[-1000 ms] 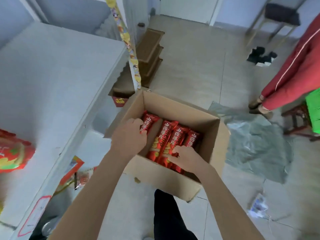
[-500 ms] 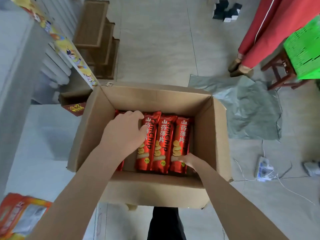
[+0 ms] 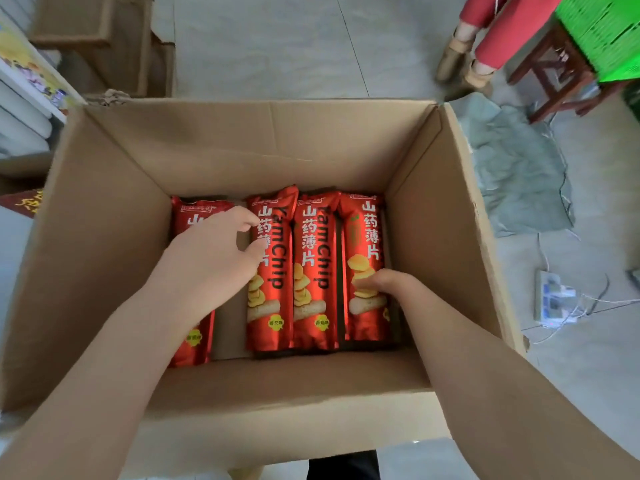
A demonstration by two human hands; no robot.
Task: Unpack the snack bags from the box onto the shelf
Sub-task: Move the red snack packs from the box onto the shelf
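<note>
An open cardboard box fills the view, with several red "YamChip" snack bags lying flat side by side on its bottom. My left hand hovers over the leftmost bag. Its curled forefinger and thumb pinch the left edge of the second bag. A third bag lies beside that one. My right hand grips the right edge of the rightmost bag, thumb on top and fingers down its side. A strip of bare box floor shows between the first and second bags. The shelf is outside the view.
Stacked cardboard boxes stand on the floor behind the box at the left. A grey plastic sheet lies to the right. Farther right are a power strip with cables, a wooden stool, a green crate and a person's red-trousered legs.
My head has moved closer over the box. My left hand shifted from lying on the bags to pinching the second bag's edge. My right hand stays on the rightmost bag.
</note>
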